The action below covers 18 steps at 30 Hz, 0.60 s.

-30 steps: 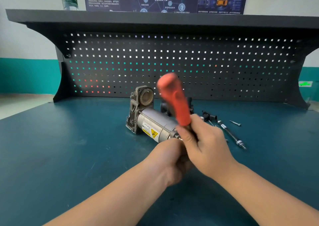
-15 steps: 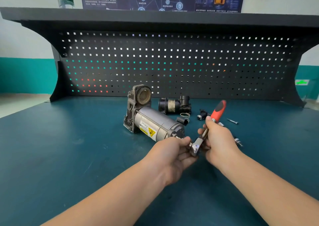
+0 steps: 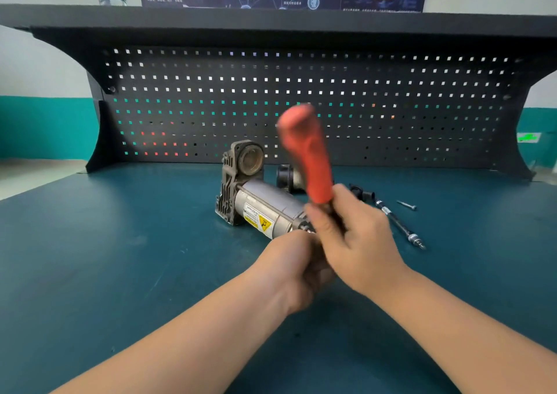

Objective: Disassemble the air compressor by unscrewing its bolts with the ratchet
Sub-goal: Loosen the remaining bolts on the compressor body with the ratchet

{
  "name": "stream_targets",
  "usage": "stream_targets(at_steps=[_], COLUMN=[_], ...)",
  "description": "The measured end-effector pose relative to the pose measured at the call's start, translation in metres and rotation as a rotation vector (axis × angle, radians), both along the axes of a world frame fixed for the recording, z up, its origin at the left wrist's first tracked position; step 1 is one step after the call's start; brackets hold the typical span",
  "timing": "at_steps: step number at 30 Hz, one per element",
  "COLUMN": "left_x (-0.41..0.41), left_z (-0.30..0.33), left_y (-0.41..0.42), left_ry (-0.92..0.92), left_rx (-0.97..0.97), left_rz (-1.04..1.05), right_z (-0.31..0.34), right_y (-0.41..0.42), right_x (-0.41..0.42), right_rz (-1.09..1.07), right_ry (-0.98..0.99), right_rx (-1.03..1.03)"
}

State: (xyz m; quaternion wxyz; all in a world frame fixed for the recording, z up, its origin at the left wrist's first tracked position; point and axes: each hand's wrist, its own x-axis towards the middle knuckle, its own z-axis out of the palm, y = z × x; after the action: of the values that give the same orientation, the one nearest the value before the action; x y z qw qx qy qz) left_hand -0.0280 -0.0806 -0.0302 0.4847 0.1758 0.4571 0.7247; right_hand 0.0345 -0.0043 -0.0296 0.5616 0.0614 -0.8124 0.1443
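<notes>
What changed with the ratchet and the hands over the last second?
The ratchet swung back up: half a second ago its red handle lay low, pointing right; now it stands nearly upright and blurred, as a second ago. The right hand kept gripping it; the left hand stayed at the end of the compressor. Parts on the bench did not move.

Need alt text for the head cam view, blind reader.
A right hand grips a red-handled ratchet at the near end of a grey air compressor on a teal workbench, left hand beside it.
</notes>
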Motion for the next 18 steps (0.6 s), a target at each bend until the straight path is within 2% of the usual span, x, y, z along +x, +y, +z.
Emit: stream_targets(at_steps=[5,8,10,12,14,16,18], left_x=[0.0,0.0,0.0,0.0,0.001,0.001,0.001], left_z=[-0.001,-0.001,0.0,0.0,0.0,0.0,-0.001], left_y=[0.006,0.006,0.006,0.006,0.006,0.006,0.006], left_ry=[-0.051,-0.059,-0.054,-0.048,-0.049,-0.056,-0.049], left_rx=[-0.063,-0.065,-0.072,-0.078,-0.082,-0.08,-0.073], left_rz=[0.059,0.064,0.069,0.075,0.076,0.085,0.079], right_z=[0.006,0.004,0.002,0.001,0.002,0.004,0.005], right_y=[0.021,0.03,0.032,0.032,0.032,0.028,0.022], right_x=[-0.006,-0.011,-0.012,-0.012,-0.013,-0.012,-0.009], right_rz=[-0.003,0.115,0.129,0.126,0.15,0.129,0.054], right_ry=[0.015,0.042,0.031,0.014,0.039,0.053,0.036], right_rx=[-0.918,-1.534,-1.734,-1.74,-1.633,-1.395,-1.067])
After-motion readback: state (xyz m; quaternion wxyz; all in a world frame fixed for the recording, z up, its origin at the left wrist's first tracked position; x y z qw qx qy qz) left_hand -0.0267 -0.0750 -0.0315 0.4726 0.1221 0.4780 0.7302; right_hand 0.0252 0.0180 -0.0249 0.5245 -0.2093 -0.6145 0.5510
